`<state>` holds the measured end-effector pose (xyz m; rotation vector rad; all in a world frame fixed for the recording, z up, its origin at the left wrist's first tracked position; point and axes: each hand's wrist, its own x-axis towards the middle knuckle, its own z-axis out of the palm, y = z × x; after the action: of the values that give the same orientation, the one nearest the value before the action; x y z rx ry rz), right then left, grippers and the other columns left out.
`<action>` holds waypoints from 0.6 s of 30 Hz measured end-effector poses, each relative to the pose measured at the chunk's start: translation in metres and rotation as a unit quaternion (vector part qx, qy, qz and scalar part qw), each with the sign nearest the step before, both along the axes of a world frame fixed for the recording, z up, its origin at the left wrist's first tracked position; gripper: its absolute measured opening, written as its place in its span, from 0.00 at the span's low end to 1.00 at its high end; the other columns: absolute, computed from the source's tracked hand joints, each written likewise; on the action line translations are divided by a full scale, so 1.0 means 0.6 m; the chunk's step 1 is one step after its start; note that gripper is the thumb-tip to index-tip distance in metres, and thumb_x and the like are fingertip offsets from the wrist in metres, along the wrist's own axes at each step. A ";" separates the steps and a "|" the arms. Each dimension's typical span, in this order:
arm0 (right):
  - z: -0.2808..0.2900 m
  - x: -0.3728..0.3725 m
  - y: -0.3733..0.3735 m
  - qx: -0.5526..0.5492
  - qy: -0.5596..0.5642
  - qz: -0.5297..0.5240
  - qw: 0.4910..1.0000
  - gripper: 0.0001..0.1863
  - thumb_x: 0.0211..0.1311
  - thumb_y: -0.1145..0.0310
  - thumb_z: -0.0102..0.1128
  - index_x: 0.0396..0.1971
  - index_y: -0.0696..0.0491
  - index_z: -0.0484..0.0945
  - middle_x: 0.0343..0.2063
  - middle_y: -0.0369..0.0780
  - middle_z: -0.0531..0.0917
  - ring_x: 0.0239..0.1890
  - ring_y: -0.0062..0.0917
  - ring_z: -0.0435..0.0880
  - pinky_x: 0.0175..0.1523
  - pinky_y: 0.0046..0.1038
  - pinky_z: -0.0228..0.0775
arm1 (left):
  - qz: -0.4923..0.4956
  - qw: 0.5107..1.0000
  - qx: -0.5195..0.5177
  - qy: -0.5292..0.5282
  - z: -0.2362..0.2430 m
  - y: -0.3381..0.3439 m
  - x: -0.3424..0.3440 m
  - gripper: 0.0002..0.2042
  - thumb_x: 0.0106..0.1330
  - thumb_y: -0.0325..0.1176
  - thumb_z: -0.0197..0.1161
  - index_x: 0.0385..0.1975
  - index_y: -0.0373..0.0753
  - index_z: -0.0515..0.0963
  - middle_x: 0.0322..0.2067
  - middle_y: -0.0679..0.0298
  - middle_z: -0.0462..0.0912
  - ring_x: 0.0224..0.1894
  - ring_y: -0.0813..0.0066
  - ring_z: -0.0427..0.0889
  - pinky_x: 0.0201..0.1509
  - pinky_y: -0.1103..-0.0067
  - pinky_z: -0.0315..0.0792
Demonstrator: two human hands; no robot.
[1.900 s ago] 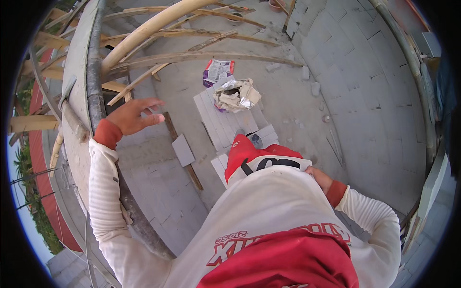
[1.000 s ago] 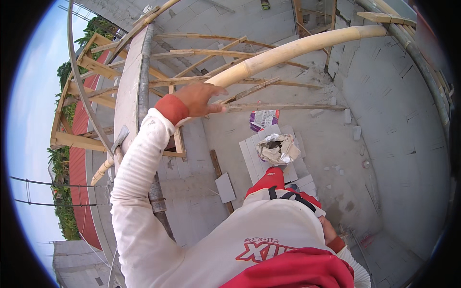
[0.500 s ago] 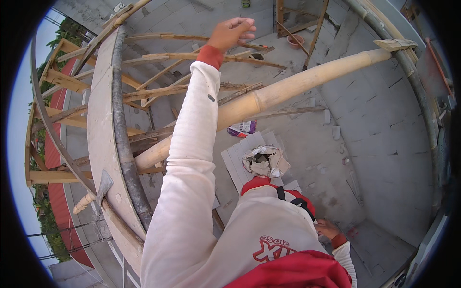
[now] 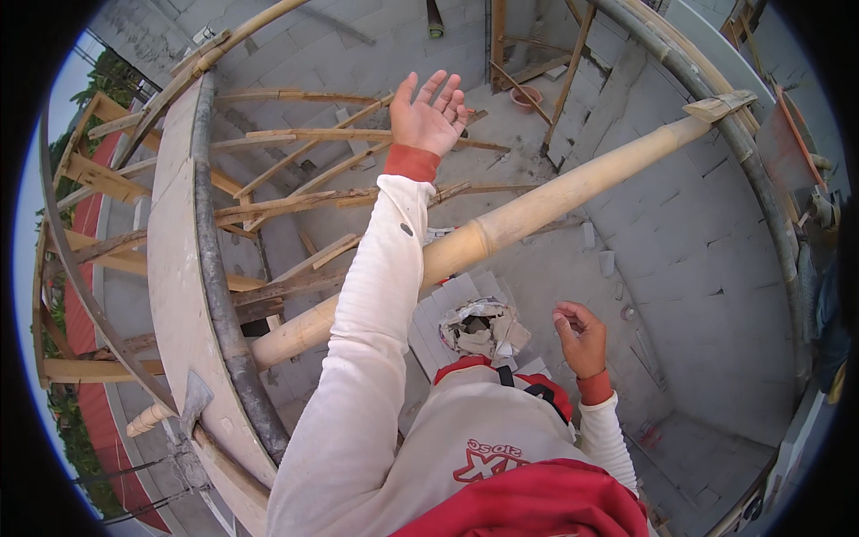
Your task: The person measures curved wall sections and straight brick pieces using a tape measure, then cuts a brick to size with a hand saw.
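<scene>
Right grip (image 4: 582,345) has risen, loosely parted; left grip (image 4: 431,115) spread; bamboo pole (image 4: 546,208) between them.

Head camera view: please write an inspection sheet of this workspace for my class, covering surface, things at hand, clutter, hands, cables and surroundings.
Surface: grey floor, small pale pieces scattered on it.
Things at hand: thick pale bamboo pole, slanting across the view behind the left forearm.
Clutter: crumpled, opened whitish bag on pale rectangular blocks; wooden-handled grey metal hatchet at left.
Hands: left hand open, palm showing; right hand loosely curled; neither visibly holding anything.
Cables: none identifiable; thin dark lines at far left may be rods.
Surroundings: grey block wall, pale wooden framing.
</scene>
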<state>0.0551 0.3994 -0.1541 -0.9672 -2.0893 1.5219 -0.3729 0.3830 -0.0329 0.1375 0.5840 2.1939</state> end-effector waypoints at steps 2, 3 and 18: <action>0.086 -0.055 -0.002 0.068 0.058 0.000 0.996 0.17 0.68 0.70 0.63 0.53 0.60 0.80 0.45 0.46 0.87 0.46 0.28 0.86 0.54 0.29 0.77 | -0.016 0.996 0.087 0.009 0.035 -0.018 0.020 0.27 0.69 0.54 0.57 0.61 0.41 0.69 0.61 0.57 0.73 0.55 0.65 0.74 0.59 0.66 0.69; 0.141 -0.086 0.010 0.134 0.093 -0.012 0.987 0.17 0.69 0.68 0.62 0.54 0.60 0.80 0.47 0.46 0.86 0.48 0.29 0.85 0.56 0.30 0.75 | -0.011 0.993 0.116 0.016 0.050 -0.024 0.025 0.28 0.70 0.55 0.56 0.62 0.42 0.68 0.62 0.56 0.71 0.58 0.64 0.72 0.61 0.64 0.67; 0.231 -0.444 0.047 0.389 0.233 0.012 0.891 0.25 0.78 0.53 0.45 0.63 0.55 0.74 0.61 0.49 0.75 0.65 0.42 0.72 0.73 0.42 0.57 | 0.169 0.961 0.202 -0.081 0.145 -0.052 0.040 0.27 0.73 0.55 0.46 0.64 0.45 0.66 0.66 0.57 0.71 0.66 0.64 0.72 0.62 0.59 0.62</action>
<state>-0.2111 0.4274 -0.0156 -0.2400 -2.0413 0.6746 -0.3487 0.3516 0.0541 0.0751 0.0599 2.6063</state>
